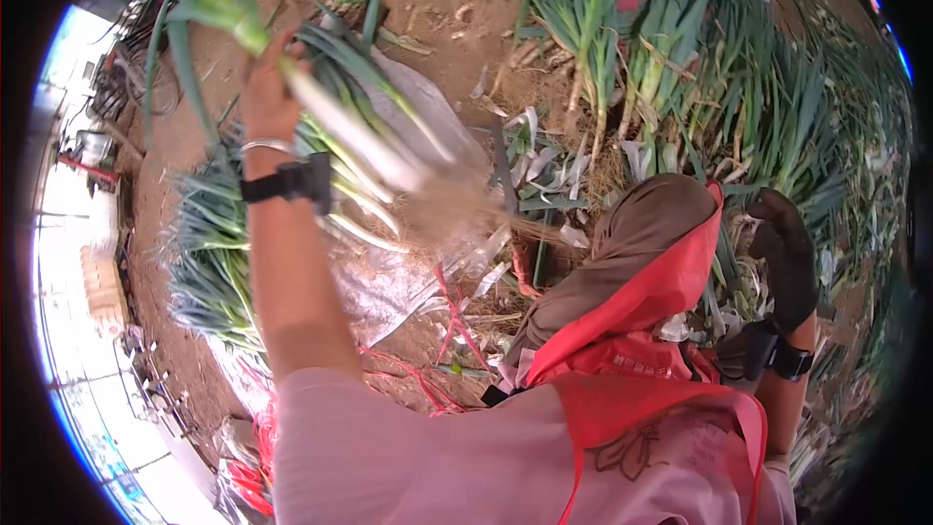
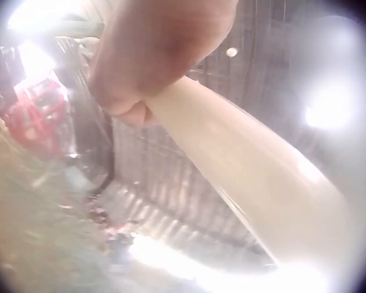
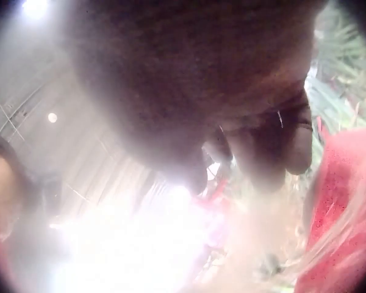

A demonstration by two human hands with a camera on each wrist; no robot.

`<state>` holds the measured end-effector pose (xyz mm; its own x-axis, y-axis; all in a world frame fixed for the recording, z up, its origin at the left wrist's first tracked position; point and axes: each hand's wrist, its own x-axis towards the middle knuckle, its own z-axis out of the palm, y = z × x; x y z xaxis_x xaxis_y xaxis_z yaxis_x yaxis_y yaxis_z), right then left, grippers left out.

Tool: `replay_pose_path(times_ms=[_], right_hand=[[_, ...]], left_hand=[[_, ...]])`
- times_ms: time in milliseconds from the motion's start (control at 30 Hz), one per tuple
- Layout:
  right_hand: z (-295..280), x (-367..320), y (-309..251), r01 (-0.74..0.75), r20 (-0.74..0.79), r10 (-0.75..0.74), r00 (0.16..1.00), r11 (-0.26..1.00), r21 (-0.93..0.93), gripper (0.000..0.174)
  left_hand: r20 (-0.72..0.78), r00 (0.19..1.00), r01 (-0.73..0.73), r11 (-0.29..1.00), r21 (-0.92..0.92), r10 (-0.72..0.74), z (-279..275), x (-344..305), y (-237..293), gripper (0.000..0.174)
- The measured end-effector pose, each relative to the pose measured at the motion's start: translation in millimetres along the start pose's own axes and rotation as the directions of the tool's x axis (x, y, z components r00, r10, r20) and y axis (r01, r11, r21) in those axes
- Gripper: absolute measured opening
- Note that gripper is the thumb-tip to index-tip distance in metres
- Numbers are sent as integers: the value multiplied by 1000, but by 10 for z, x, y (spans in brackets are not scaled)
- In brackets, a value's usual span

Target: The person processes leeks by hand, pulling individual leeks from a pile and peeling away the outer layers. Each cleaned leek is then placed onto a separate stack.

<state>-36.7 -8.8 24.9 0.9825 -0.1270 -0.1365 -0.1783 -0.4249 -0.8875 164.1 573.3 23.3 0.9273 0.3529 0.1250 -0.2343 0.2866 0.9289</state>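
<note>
My bare left hand grips a leek around its upper stalk. The leek's green leaves spread past the hand at the upper left, and its white stalk slants down to blurred, hairy roots. Seen from the left wrist, curled fingers wrap the pale stalk. Under the held leek, a pile of leeks lies on a whitish sheet. My right hand, in a dark glove with some bare fingertips, hangs beside my body with loosely bent fingers and nothing visible in its grasp.
Untrimmed leeks with roots crowd the ground at the right. Stripped leaves and peelings litter the soil ahead of me. Red twine lies near my lap, by a dark-covered knee and a red apron.
</note>
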Motion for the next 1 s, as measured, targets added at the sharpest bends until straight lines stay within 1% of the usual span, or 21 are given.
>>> replay_pose_path(times_ms=[33, 67, 100, 200, 233, 267, 300, 333, 367, 400, 433, 467, 600, 633, 667, 767, 800, 833, 900, 933, 1000], right_hand=[[-94, -6, 22, -23, 26, 23, 999, 1000, -19, 46], [-138, 19, 66, -59, -28, 58, 998, 998, -32, 46], [-176, 50, 149, -61, -56, 60, 997, 998, -11, 45], [-553, 70, 733, -174, -247, 166, 955, 985, -10, 42], [-610, 92, 924, -269, -313, 253, 915, 963, -7, 39], [-627, 93, 1023, -283, -337, 267, 903, 959, 2, 39], [-634, 95, 1096, -287, -311, 301, 901, 953, 92, 36], [-653, 96, 1206, -293, -281, 336, 899, 938, 183, 34], [-686, 93, 1381, -256, -227, 313, 922, 934, 248, 32], [-700, 118, 1411, -268, -228, 326, 917, 930, 252, 32], [-685, 168, 1385, -323, -204, 371, 906, 917, 232, 32], [-678, 223, 1372, -378, -174, 415, 893, 902, 210, 32], [-744, 422, 1634, -501, -145, 561, 815, 808, 310, 25], [-761, 478, 1756, -525, -139, 577, 805, 801, 287, 26], [-767, 546, 1857, -532, -121, 583, 803, 794, 295, 26], [-731, 805, 2162, -575, -100, 630, 770, 754, 317, 26], [-687, 900, 2251, -581, -80, 633, 770, 748, 323, 26], [-630, 1020, 2317, -575, -69, 620, 781, 758, 307, 25], [-543, 1296, 2341, -526, -41, 552, 833, 813, 252, 22], [-513, 1358, 2366, -537, -33, 562, 827, 805, 253, 22], [-471, 1509, 2439, -482, -3, 491, 871, 857, 180, 22]], left_hand=[[-193, 979, 67, 998, 15, -63, -345, 207, -187, 35], [-100, 989, 139, 915, 378, -108, -1201, 550, -385, 34], [-149, 983, 170, 853, 494, -110, -1355, 650, -565, 34], [-200, 965, 41, 657, 753, 169, -819, 535, -1031, 37], [-195, 978, 194, 689, 698, -78, -908, 743, -1446, 26], [-42, 994, 106, 846, 522, -99, -439, 621, -1913, 15], [-56, 998, 59, 788, 612, -31, 304, 279, -2191, 10], [163, 961, 99, 827, 553, -224, 715, 200, -2652, 12], [367, 841, 172, 839, 516, -398, 1118, 121, -3115, 16], [458, 764, 112, 793, 598, -453, 1755, -188, -3366, 23], [456, 677, 254, 765, 592, -577, 2359, -538, -3439, 30], [609, 599, -36, 742, 670, -521, 2576, -595, -3985, 39], [260, 789, -18, 402, 915, -557, 3413, -1098, -4622, 52], [292, 817, -120, 349, 930, -498, 3419, -1161, -4881, 50], [280, 818, -118, 330, 937, -503, 3493, -1172, -4968, 50], [103, 666, 9, 146, 989, -739, 3605, -1067, -5098, 48], [85, 670, 13, 126, 992, -738, 3573, -1057, -5079, 48], [256, 676, -140, 221, 965, -691, 3512, -1075, -5041, 45], [233, 695, -132, 198, 971, -680, 3638, -1022, -4742, 35], [322, 804, -279, 161, 947, -500, 3229, -883, -5042, 32], [420, 859, -413, 90, 906, -292, 3193, -680, -5060, 29]])
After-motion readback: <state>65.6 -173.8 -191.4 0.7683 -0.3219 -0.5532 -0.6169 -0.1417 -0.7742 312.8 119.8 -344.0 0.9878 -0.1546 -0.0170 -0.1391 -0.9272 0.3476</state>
